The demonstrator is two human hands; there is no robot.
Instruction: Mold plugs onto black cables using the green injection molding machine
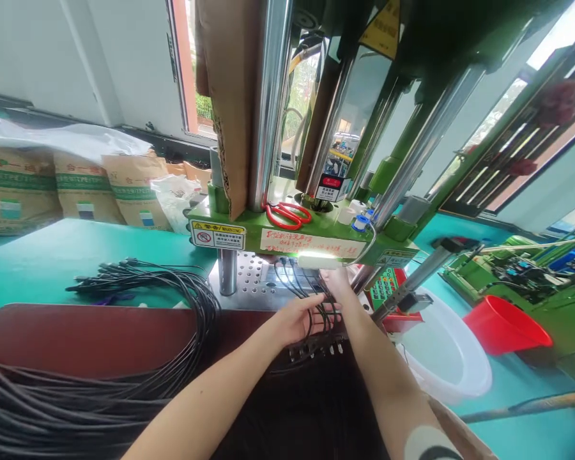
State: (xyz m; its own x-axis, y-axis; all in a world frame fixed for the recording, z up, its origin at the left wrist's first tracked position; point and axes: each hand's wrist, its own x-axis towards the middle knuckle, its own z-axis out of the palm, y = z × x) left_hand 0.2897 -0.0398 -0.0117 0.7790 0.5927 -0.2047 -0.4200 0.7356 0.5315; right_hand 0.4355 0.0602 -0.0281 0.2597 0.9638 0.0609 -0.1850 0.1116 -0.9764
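My left hand point(301, 316) is closed round several thin black cables point(311, 300) that run from the metal mould plate point(252, 275) of a green press machine point(287, 236). My right hand point(335, 281) reaches in under the machine's green platen, next to the cables at the mould; its fingers are partly hidden. Metal connector ends point(316, 348) hang just below my left hand. A large bundle of black cables point(138, 338) lies to my left across a dark red mat point(76, 335).
Red scissors point(287, 214) lie on the green platen. A white basin point(448, 354) and a red bucket point(505, 322) stand at right. Brown sacks point(76, 188) are stacked at back left. A control panel point(386, 287) sits right of the mould.
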